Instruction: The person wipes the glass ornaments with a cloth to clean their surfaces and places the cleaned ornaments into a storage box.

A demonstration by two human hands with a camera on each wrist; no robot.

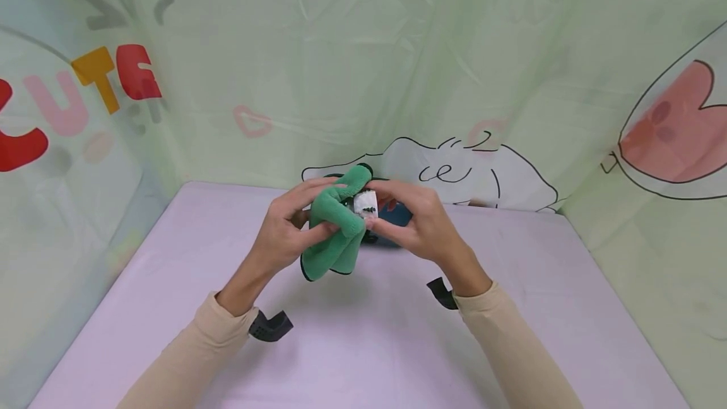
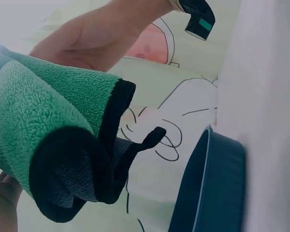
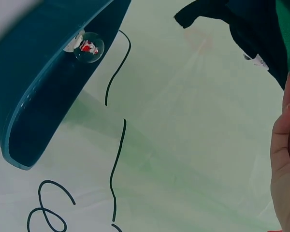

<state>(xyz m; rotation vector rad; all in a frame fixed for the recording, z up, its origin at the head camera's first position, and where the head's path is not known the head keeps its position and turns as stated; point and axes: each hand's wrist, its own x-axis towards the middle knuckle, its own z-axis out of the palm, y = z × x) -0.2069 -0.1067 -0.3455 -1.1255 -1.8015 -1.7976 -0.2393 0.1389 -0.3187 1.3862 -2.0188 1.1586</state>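
Observation:
My left hand [image 1: 284,226] grips a green plush cloth [image 1: 332,226] with black edging, thumb in front and fingers behind. Folds of the cloth hang below that hand, and the left wrist view shows its dark grey underside [image 2: 70,179]. Between the thumb and fingers of my right hand [image 1: 420,219] is a small white object [image 1: 365,204] with dark green tree-like marks. Its left side goes behind the cloth, so its full shape is hidden. Both hands are raised close together over the table.
Behind the hands a blue basin [image 1: 396,216] stands on the pale lilac table [image 1: 352,346]. Inside it lies a small snow globe [image 3: 89,47] with a red-and-white figure. Printed plastic curtains [image 1: 352,68] enclose the back and sides. Each wrist carries a black camera mount [image 1: 271,326].

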